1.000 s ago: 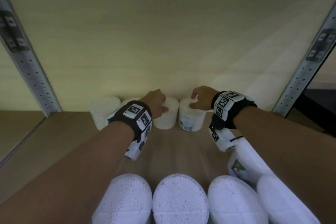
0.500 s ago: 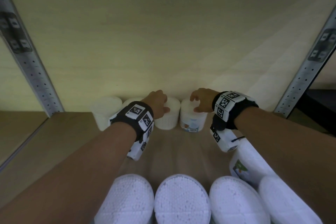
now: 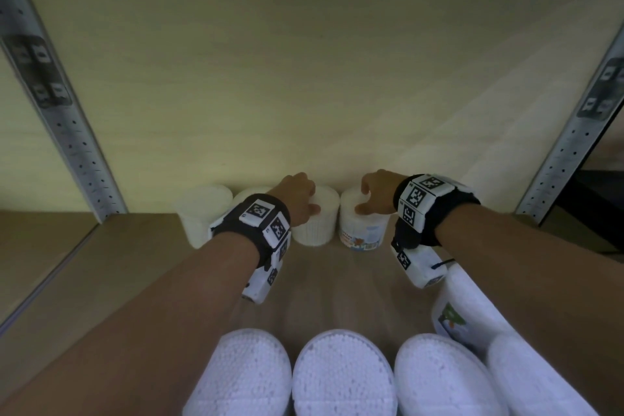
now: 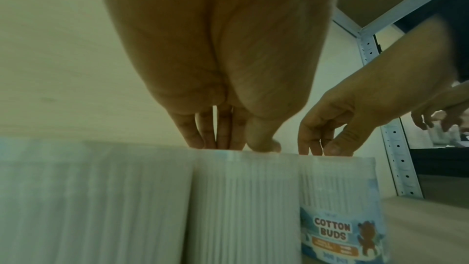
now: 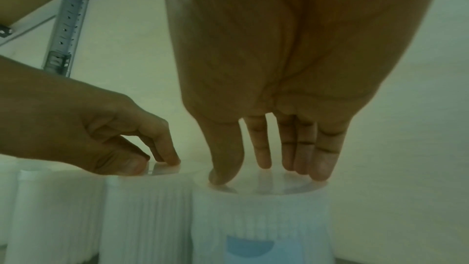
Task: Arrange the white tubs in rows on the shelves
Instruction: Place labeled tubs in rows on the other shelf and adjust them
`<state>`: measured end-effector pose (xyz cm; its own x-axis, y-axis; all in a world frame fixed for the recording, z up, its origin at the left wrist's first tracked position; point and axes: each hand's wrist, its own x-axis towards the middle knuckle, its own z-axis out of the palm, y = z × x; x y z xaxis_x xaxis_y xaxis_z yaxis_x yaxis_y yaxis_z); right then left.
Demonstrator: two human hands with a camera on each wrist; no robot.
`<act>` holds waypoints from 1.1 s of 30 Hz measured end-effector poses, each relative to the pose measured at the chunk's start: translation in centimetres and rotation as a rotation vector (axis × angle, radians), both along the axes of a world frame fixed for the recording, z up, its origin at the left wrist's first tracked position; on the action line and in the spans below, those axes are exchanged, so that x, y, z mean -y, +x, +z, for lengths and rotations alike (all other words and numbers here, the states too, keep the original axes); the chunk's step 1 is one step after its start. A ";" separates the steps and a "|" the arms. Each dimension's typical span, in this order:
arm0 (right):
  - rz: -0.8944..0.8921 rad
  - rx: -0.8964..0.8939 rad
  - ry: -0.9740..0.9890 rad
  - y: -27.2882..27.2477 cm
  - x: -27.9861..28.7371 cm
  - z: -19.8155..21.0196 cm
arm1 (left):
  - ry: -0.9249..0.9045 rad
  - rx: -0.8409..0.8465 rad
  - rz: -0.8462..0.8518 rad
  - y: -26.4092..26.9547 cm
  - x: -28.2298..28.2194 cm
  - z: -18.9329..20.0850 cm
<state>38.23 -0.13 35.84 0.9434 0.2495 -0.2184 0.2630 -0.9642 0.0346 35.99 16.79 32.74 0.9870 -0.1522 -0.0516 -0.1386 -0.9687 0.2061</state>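
Several white tubs stand in a row against the back wall of the shelf. My left hand (image 3: 304, 203) rests fingertips-down on the lid of a plain ribbed tub (image 3: 314, 230). In the left wrist view the thumb and fingers of the left hand (image 4: 233, 146) touch the lid's top on the ribbed tub (image 4: 243, 198). My right hand (image 3: 373, 199) lies on the neighbouring tub with a blue "Cotton Buds" label (image 3: 363, 233). In the right wrist view, my right hand (image 5: 264, 168) has straight fingers and thumb tip on that lid (image 5: 261, 190).
Two more tubs (image 3: 202, 213) stand left of my left hand. A front row of tubs (image 3: 341, 375) lies under my forearms, with a labelled one (image 3: 462, 307) at the right. Perforated metal uprights (image 3: 77, 145) (image 3: 570, 138) flank the wooden shelf board (image 3: 67, 263).
Both hands stay on the same two lids. Only the view has shifted slightly.
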 end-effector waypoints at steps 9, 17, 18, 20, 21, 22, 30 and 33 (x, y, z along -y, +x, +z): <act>0.104 -0.027 0.012 0.3 0.5 0.1 | 0.013 -0.002 -0.007 0.2 -0.1 -0.2; 0.156 -0.044 0.024 1.1 0.7 0.1 | 0.016 -0.015 -0.012 0.3 -0.2 -0.2; 0.159 -0.044 0.024 1.1 0.8 0.0 | 0.015 -0.012 -0.013 0.3 -0.2 -0.2; 0.160 -0.048 0.011 1.2 0.8 0.0 | 0.011 -0.008 -0.013 0.4 -0.1 -0.2; 0.162 -0.051 0.003 1.3 0.7 0.0 | 0.010 -0.008 -0.013 0.4 -0.1 -0.1; 0.165 -0.054 -0.006 1.4 0.6 0.0 | 0.011 -0.009 -0.013 0.3 0.0 -0.1; 0.134 -0.087 -0.006 1.8 0.4 0.2 | 0.030 -0.020 -0.023 0.4 0.0 0.0; 0.141 -0.067 -0.003 1.8 0.4 0.2 | 0.040 -0.043 -0.032 0.5 -0.1 0.3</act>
